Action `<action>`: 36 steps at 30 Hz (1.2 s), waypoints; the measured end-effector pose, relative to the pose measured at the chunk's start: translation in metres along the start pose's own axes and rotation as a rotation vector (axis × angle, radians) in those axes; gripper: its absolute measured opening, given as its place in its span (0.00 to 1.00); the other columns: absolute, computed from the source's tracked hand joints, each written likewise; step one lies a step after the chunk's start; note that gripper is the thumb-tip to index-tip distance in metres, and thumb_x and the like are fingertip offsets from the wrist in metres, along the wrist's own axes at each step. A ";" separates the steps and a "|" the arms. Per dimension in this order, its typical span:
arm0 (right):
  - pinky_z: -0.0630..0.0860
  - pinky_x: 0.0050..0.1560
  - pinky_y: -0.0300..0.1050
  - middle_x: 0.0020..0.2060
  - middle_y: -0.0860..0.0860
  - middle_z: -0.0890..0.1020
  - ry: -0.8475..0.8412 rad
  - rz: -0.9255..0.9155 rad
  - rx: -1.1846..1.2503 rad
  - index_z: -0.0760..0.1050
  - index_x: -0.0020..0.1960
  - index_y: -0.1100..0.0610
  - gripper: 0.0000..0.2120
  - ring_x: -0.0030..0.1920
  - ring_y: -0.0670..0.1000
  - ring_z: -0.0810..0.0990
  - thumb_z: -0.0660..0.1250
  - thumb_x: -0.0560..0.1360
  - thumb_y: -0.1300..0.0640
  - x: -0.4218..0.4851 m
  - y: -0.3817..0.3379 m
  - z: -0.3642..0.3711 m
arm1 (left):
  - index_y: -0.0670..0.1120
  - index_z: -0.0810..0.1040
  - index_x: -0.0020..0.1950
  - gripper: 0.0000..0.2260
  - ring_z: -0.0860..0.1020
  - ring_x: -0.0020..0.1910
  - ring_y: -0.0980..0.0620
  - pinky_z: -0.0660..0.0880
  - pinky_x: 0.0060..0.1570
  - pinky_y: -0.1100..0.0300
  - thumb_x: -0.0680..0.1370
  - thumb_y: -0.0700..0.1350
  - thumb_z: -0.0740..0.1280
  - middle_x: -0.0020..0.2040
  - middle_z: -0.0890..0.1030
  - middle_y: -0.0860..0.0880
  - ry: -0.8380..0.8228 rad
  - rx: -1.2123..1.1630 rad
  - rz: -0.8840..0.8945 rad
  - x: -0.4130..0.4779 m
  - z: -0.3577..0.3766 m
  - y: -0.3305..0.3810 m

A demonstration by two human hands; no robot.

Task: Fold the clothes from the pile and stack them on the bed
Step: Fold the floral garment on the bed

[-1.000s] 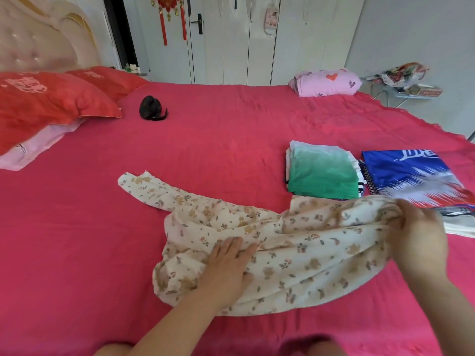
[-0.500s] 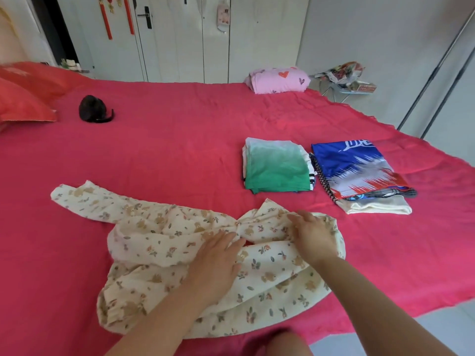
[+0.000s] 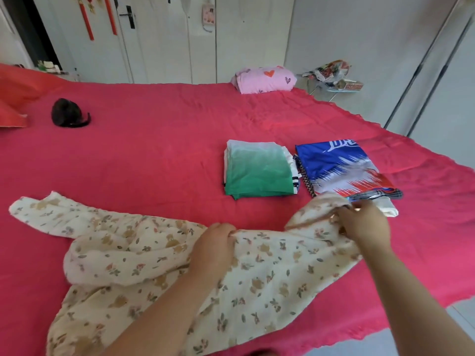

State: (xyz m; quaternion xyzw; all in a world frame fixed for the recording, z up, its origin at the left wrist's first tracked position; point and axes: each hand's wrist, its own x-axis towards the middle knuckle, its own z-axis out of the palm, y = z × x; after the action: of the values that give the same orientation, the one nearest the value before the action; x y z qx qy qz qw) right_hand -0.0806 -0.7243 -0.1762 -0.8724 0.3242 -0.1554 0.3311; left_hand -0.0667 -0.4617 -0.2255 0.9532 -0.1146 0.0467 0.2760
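A cream floral garment (image 3: 270, 273) lies spread along the near edge of a red-covered bed (image 3: 154, 155), its long axis running from a loose sleeve (image 3: 51, 211) at about 10 o'clock across to 3 o'clock. The left hand (image 3: 213, 245) has its fingers curled into a bunch of cloth at the middle of the garment's far edge. The right hand (image 3: 365, 227) pinches the raised right-hand end, just beside the folded clothes. The outstretched sleeve lies well apart from both hands and nearer the left, so the next fold probably starts on that side. At 1 o'clock sit two folded stacks side by side, one topped green (image 3: 257, 173) and one blue, white and red (image 3: 336, 165). Farther off are a dark bundle (image 3: 68, 116) at 10 o'clock and a pink heart-print bundle (image 3: 264, 78) by the foot of pale wardrobe doors (image 3: 164, 39).
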 end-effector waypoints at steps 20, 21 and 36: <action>0.67 0.64 0.45 0.65 0.49 0.72 -0.816 -0.833 -0.198 0.53 0.75 0.48 0.33 0.65 0.50 0.70 0.61 0.75 0.41 -0.159 -0.136 0.209 | 0.47 0.66 0.71 0.19 0.70 0.65 0.47 0.66 0.59 0.57 0.80 0.38 0.55 0.66 0.73 0.46 0.257 -0.214 -0.544 -0.065 -0.097 -0.204; 0.69 0.62 0.47 0.63 0.50 0.73 -0.852 -0.835 -0.256 0.50 0.75 0.48 0.35 0.63 0.51 0.71 0.62 0.74 0.41 -0.164 -0.140 0.216 | 0.49 0.63 0.73 0.21 0.69 0.66 0.48 0.66 0.60 0.57 0.79 0.40 0.57 0.68 0.71 0.48 0.172 -0.246 -0.564 -0.065 -0.091 -0.207; 0.60 0.30 0.45 0.29 0.51 0.70 -0.428 -0.560 0.130 0.63 0.33 0.57 0.16 0.32 0.51 0.67 0.56 0.79 0.56 -0.172 -0.193 0.224 | 0.50 0.78 0.61 0.16 0.77 0.56 0.52 0.73 0.61 0.53 0.74 0.48 0.70 0.55 0.79 0.52 0.403 -0.663 -0.581 -0.077 -0.201 -0.226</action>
State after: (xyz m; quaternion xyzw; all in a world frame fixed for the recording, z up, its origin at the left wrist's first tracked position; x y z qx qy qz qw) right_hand -0.0104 -0.3925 -0.2191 -0.9173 -0.0146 -0.0743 0.3910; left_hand -0.0909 -0.1535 -0.1839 0.7783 0.2034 0.1121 0.5833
